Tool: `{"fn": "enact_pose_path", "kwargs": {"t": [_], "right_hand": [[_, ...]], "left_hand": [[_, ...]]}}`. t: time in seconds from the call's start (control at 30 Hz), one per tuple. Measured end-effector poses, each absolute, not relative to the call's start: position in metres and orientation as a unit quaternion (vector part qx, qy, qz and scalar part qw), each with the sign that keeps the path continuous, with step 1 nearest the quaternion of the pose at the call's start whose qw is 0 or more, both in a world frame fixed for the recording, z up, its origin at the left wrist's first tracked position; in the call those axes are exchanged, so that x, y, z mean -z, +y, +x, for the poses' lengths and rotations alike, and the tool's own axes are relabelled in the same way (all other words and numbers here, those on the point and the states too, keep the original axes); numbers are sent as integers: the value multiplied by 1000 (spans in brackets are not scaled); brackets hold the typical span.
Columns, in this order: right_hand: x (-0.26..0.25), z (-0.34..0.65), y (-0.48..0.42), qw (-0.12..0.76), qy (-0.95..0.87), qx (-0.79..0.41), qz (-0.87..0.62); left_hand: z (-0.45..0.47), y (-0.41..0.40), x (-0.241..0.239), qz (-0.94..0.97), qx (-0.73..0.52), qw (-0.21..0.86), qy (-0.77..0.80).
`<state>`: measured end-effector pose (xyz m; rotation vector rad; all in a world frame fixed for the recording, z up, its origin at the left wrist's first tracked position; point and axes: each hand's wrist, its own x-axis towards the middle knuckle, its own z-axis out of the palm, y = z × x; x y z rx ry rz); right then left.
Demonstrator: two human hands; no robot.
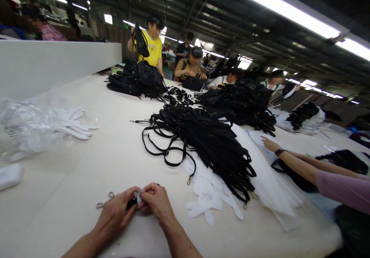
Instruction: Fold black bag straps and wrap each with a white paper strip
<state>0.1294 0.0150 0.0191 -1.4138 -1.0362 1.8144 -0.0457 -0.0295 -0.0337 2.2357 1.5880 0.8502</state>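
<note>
At the front of the table my left hand (pixel 115 210) is closed round a folded black strap, mostly hidden in the grip. Two metal snap hooks (pixel 100 205) stick out past the back of that hand. My right hand (pixel 157 203) meets it and pinches a small white piece (pixel 139 195), paper or foam, against the strap. Right of my hands lie loose white cut-out pieces (pixel 206 190), some with a toothed edge. Beyond them is a large heap of black straps (pixel 199 134) with metal hooks, one strap looped out to the left.
Clear plastic bags with white pieces (pixel 72 125) lie at left, near a white block (pixel 10 176). Piles of black bags (pixel 138 80) stand farther back, with several people around the table. At right, a co-worker's hand (pixel 271 144) reaches over white sheets (pixel 268 181).
</note>
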Motion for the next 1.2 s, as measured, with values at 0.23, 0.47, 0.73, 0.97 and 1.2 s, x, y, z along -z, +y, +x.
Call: {"fn": "enact_pose_path", "kwargs": {"t": [0.23, 0.47, 0.73, 0.97, 1.2], "right_hand": [[-15, 132, 15, 313, -370, -702, -522], [-17, 133, 17, 294, -360, -710, -530], [-23, 137, 18, 288, -363, -722, -515], [-30, 134, 20, 279, -364, -716, -526], [-19, 137, 18, 286, -387, -724, -495]], "left_hand": [[-45, -31, 33, 770, -286, 132, 554], [-46, -30, 32, 766, -300, 146, 550], [-45, -30, 24, 772, -290, 137, 548], [-46, -30, 30, 782, -299, 115, 535], [-44, -29, 26, 776, -300, 119, 542]]}}
